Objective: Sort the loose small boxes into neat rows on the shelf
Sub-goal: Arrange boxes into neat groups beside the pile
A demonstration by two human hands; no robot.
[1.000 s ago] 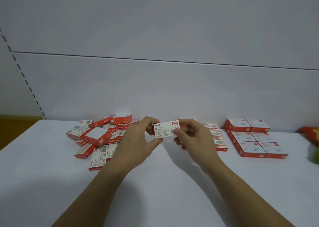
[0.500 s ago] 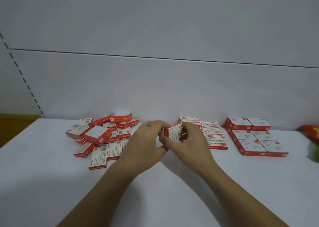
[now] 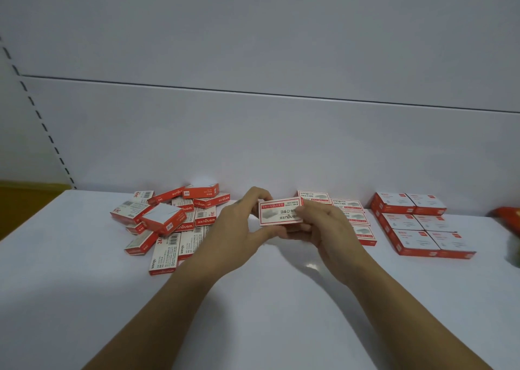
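Lighting dim, cool, even. Soft shadows under arms on shelf (image 3: 281,313); small glare spot. Wide-angle bending at edges; slight softness overall.

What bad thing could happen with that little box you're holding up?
1. The small box is pinched only at its ends by the left hand and right hand, above the shelf; it might slip.
2. Its print faces upside down, so it may not match the neat row.

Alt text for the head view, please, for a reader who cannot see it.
Both hands, left and right, hold one small red-and-white box above a white shelf. A loose pile of boxes lies to the left, with neat rows and a second block to the right.
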